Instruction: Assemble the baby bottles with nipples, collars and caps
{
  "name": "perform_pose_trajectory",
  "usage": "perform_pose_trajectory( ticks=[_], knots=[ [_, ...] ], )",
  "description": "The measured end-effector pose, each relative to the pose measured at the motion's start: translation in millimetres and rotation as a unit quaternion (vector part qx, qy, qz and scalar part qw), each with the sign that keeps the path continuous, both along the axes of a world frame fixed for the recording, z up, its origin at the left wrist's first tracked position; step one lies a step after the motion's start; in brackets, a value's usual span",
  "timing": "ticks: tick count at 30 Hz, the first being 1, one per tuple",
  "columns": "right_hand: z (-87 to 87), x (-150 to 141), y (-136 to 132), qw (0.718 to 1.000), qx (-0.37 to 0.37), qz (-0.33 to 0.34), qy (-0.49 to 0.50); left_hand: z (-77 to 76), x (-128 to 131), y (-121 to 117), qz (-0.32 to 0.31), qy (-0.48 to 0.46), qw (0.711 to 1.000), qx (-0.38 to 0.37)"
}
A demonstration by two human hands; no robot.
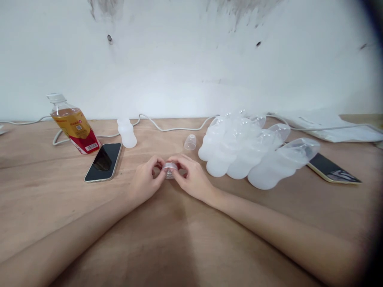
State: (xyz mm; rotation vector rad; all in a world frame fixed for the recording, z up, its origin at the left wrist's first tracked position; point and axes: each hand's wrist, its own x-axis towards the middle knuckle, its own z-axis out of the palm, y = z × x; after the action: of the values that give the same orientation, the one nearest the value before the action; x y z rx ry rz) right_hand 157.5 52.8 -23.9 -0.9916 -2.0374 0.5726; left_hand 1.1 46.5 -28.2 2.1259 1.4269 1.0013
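Observation:
Both of my hands meet near the middle of the table, closed on a small clear round plastic piece [169,170] with a ridged, ring-like side. My left hand [148,176] pinches it from the left with thumb and fingers. From the other side, my right hand [191,177] grips it the same way, so the fingers partly cover it. Just behind the right hand stands a clear dome-shaped cap [190,142]. A milky-white waisted bottle [127,133] without a cap stands behind the left hand.
Several milky-white bottles with clear caps [239,155] cluster at right. A phone [103,162] and a drink bottle [76,127] are at left. Another dark flat device [333,169] lies far right, near a white plastic bag [329,125]. A white cable [170,129] runs along the wall.

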Motion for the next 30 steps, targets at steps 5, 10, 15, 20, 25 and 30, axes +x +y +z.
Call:
perform_pose_trajectory(
  ticks=[5,10,15,20,25,30],
  knots=[
    [-2.5,-0.4,-0.7,1.0,0.003,-0.009,-0.014,-2.8,0.8,1.4,-0.011,0.007,1.0,0.005],
    [-2.7,-1.0,-1.5,0.999,0.007,-0.012,-0.031,-2.2,3.4,1.0,-0.003,0.01,1.0,0.03],
    [-4.2,1.6,0.9,1.0,0.015,-0.01,-0.017,0.9,1.5,0.4,0.006,-0.017,1.0,-0.025],
    [-8.3,3.3,4.5,1.0,-0.027,-0.016,0.001,-1.1,-2.8,4.0,-0.011,0.003,1.0,-0.021],
    [-4.6,1.6,2.2,0.998,-0.031,-0.043,-0.02,-2.6,-2.6,4.3,-0.01,0.068,0.997,0.029],
    [-3.3,-0.1,-0.7,0.997,-0.06,-0.038,-0.019,-5.3,1.7,3.4,0.0,0.091,0.993,0.074]
  ],
)
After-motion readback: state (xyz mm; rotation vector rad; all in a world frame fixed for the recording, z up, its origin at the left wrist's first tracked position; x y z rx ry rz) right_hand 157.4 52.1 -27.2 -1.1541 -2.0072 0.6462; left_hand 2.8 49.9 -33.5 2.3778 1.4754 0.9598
